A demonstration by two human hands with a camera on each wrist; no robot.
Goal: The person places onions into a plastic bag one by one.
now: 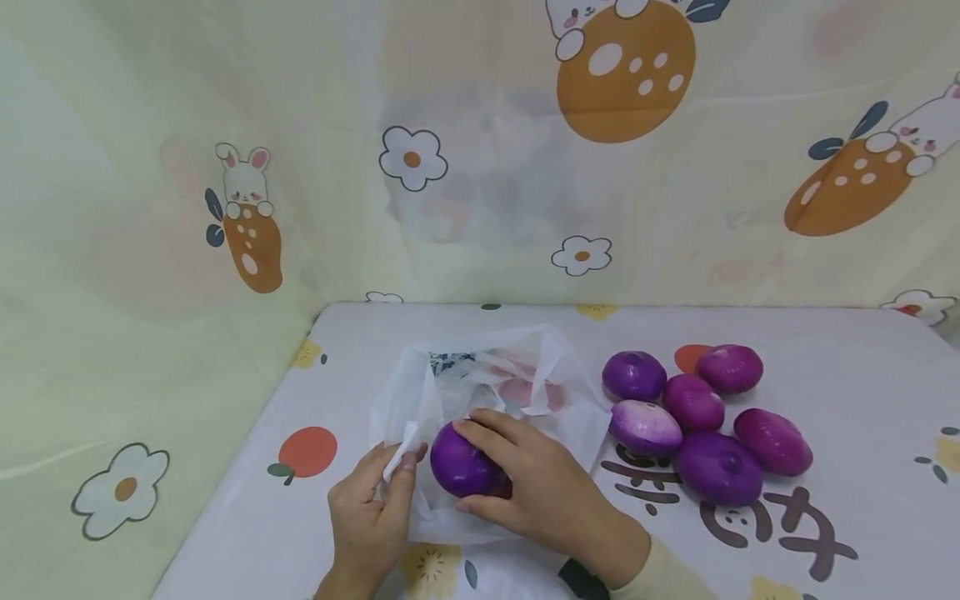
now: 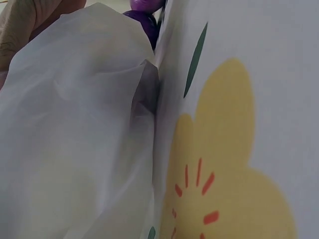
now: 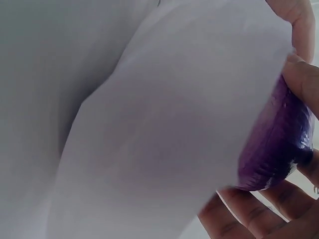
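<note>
In the head view my right hand (image 1: 543, 492) grips a glossy purple onion (image 1: 456, 467), its fingers over the top and its thumb along the near side. The onion is over the mouth of a thin white plastic bag (image 1: 401, 387) lying on the table. To the left, my left hand (image 1: 371, 504) pinches the bag's near-left edge between thumb and fingers. The right wrist view shows the bag's white film (image 3: 164, 109) covering part of the held onion (image 3: 279, 139). Bag film (image 2: 84, 124) fills much of the left wrist view.
Several more purple onions lie in a cluster to the right of the bag, among them a pale-sided onion (image 1: 645, 427) and a large dark onion (image 1: 718, 469). They sit on a white printed tablecloth (image 1: 862, 400). A patterned curtain (image 1: 480, 192) hangs behind and at the left.
</note>
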